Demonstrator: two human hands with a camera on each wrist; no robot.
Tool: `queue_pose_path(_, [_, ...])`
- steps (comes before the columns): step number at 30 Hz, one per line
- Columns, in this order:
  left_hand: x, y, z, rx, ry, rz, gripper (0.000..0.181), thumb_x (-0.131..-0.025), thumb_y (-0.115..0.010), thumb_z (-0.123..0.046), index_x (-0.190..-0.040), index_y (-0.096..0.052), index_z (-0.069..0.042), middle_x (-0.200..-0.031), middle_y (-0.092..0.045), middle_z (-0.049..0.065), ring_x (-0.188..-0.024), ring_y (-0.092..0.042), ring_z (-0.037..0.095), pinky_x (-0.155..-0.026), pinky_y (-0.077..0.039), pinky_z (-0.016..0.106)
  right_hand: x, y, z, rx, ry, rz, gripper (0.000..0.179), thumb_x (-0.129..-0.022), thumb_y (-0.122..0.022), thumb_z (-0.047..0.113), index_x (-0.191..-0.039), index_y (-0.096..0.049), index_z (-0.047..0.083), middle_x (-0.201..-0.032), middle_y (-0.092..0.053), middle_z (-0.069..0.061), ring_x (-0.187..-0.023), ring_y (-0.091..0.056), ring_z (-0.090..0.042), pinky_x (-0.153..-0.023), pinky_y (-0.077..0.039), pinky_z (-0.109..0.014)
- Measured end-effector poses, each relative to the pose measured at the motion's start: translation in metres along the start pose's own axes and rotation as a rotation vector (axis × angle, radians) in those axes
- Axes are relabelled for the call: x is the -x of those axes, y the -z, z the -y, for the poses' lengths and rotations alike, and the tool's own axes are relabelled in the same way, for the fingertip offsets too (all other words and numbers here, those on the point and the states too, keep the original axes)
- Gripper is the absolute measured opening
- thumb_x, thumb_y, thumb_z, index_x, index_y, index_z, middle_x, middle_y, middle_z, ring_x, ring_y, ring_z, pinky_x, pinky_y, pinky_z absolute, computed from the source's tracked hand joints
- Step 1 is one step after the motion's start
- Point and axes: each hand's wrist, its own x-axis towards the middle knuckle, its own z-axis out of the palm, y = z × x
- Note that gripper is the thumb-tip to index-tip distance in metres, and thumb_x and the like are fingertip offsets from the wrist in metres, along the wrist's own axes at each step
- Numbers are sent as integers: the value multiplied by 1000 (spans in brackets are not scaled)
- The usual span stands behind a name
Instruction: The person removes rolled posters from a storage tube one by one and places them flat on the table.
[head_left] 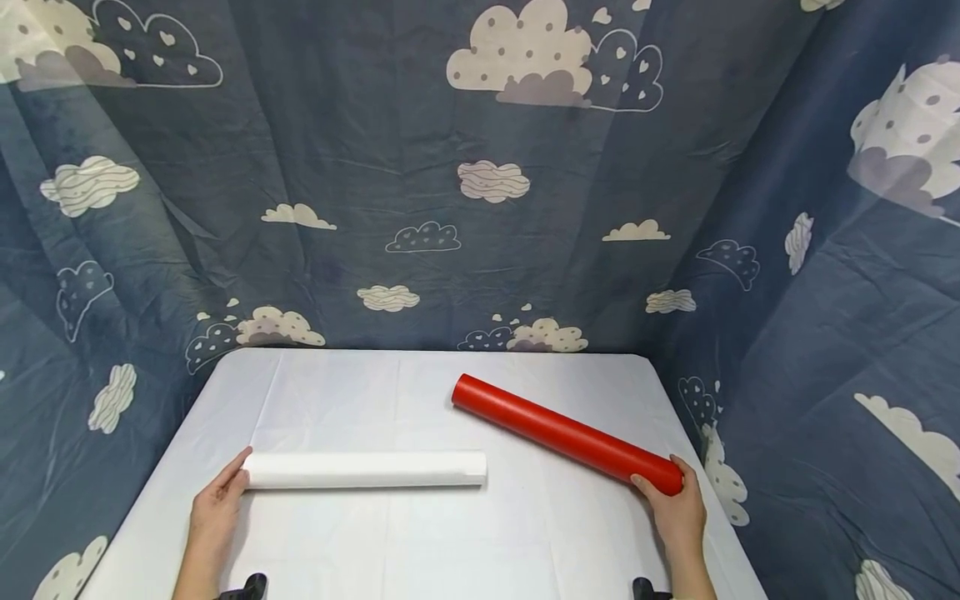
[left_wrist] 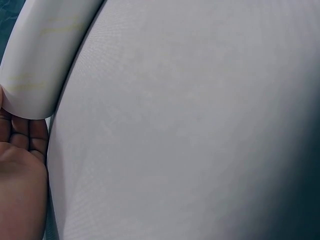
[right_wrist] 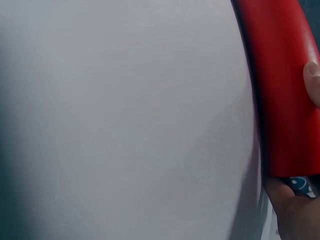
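Note:
A long white roll (head_left: pixel 367 470), like a rolled-up sheet, lies crosswise on the left half of the white-covered table. My left hand (head_left: pixel 216 504) holds its left end; in the left wrist view several fingers (left_wrist: pixel 20 132) show curled at that end, with a sliver of thumb at the frame's edge. Slanting across the right half is a glossy red roll (head_left: pixel 555 425), its far end toward the table's middle. My right hand (head_left: pixel 678 510) grips its near right end, thumb on one side and fingers round the other. The thumb (right_wrist: pixel 312 80) presses on the red surface in the right wrist view.
A table (head_left: pixel 450 546) with a white cover has rounded far corners. Dark blue curtain fabric (head_left: pixel 337 150) with printed clouds hangs behind it and along both sides. Black wrist straps (head_left: pixel 255 586) show at the bottom of the head view.

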Motion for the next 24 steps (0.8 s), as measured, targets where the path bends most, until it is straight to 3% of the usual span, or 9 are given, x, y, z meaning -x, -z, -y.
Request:
queue_pose_path(8, [-1, -1, 0, -2, -26, -3, 52, -114, -46, -41, -163, -44, -24, -171, -36, -1, -163, -27, 15, -121, -27, 7, -19, -5, 11, -22, 44, 58, 93, -93, -84, 24, -167, -30, 11, -163, -39, -30, -143, -38, -52, -117, -39, -73])
queue_pose_path(16, [0, -1, 0, -18, -43, -14, 51, -114, -46, -41, -162, -46, -23, -170, -40, 2, -162, -30, 15, -112, -29, -2, -42, -13, 18, -8, 61, 126, 92, -94, -83, 29, -167, -29, 14, -162, -38, -30, -143, -38, -52, -116, -42, -70])
queue_pose_path(19, [0, 0, 1, -23, -38, -14, 51, -114, -46, -42, -162, -46, -24, -170, -39, 2, -162, -30, 17, -113, -28, -1, -48, -17, 22, -6, 66, 154, 91, -95, -82, 29, -167, -28, 14, -162, -38, -30, -143, -38, -52, -115, -43, -70])
queue_pose_path(24, [0, 0, 1, -19, -26, -13, 51, -114, -45, -42, -162, -45, -24, -171, -39, 3, -163, -28, 19, -128, -25, 17, -59, -24, 29, -7, 70, 187, 93, -95, -82, 31, -168, -27, 14, -163, -36, -30, -144, -37, -52, -115, -43, -70])
